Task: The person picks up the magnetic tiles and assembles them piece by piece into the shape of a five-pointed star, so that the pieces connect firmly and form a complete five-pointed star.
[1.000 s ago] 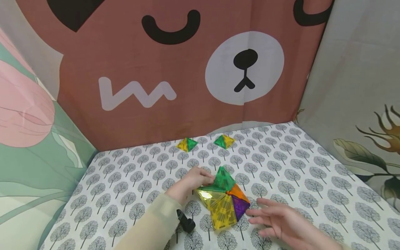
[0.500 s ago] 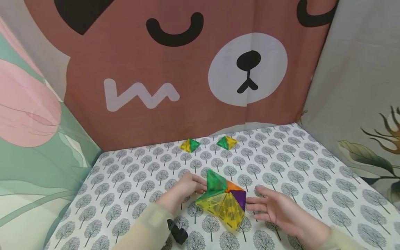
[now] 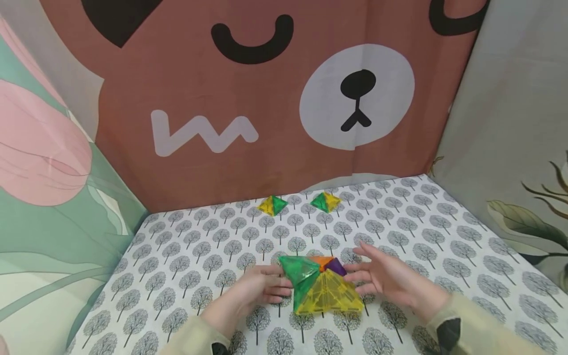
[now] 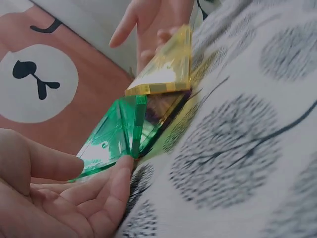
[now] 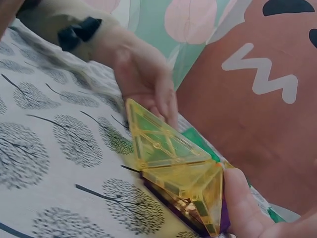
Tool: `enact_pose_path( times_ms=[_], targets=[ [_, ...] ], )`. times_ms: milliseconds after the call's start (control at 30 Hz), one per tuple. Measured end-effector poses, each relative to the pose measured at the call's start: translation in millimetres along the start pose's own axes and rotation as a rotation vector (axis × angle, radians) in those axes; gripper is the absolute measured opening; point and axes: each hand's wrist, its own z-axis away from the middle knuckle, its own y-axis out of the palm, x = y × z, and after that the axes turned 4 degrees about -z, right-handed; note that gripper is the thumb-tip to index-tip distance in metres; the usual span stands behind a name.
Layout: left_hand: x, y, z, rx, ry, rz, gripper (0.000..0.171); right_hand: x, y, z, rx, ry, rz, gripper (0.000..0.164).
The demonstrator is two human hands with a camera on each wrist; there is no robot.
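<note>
A many-coloured shape of translucent magnetic tiles [image 3: 328,291] lies low over the cloth between both hands. Its green triangles [image 3: 299,271] face left and its yellow triangles [image 3: 328,296] face the front. An orange tile [image 3: 320,261] and a purple tile [image 3: 336,266] show at the back right. My left hand [image 3: 262,286] touches the green side with outstretched fingertips; in the left wrist view the thumb and fingers [image 4: 119,183] lie along a green edge. My right hand [image 3: 395,281] has its fingers extended to the purple and yellow side, thumb raised apart.
Two small yellow and green tile pyramids [image 3: 272,205] [image 3: 326,201] stand at the back of the tree-print cloth [image 3: 213,236]. Behind them rises a brown bear-print curtain [image 3: 266,172], with printed curtains at both sides.
The tile shape has turned, its green side swinging left and the yellow side toward the front. The right hand has come in closer to it; the left hand's fingers have straightened along the green side.
</note>
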Motion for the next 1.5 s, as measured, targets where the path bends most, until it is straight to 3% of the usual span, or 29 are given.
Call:
enact_pose_path(
  times_ms=[267, 467, 567, 733, 967, 1100, 1300, 1500],
  targets=[
    [7.0, 2.6, 21.4, 0.048, 0.043, 0.115, 0.052, 3, -1, -14, 0.029, 0.016, 0.051, 0.085],
    [6.7, 1.3, 26.4, 0.040, 0.045, 0.115, 0.052, 4, -1, -20, 0.007, 0.014, 0.089, 0.086],
    [5.4, -8.3, 25.5, -0.005, 0.047, 0.063, 0.052, 6, -4, -23, -0.036, 0.009, 0.143, 0.087],
    [0.3, -41.5, 18.2, -0.123, 0.030, 0.009, 0.048, 14, -14, -29, -0.096, -0.013, 0.226, 0.087],
    [-7.1, -88.1, -9.2, -0.307, 0.024, 0.078, 0.046, 28, -24, -57, -0.102, 0.017, 0.288, 0.088],
    [-14.5, -103.6, -31.1, -0.308, 0.016, 0.110, 0.050, 32, -15, -87, -0.077, 0.027, 0.294, 0.082],
    [-30.1, -102.7, -67.5, -0.265, 0.006, 0.038, 0.052, 38, 3, -135, -0.075, 0.009, 0.338, 0.076],
    [-43.2, -91.0, -101.6, -0.318, 0.006, 0.131, 0.052, 47, 8, -173, -0.010, -0.011, 0.360, 0.071]
  ],
)
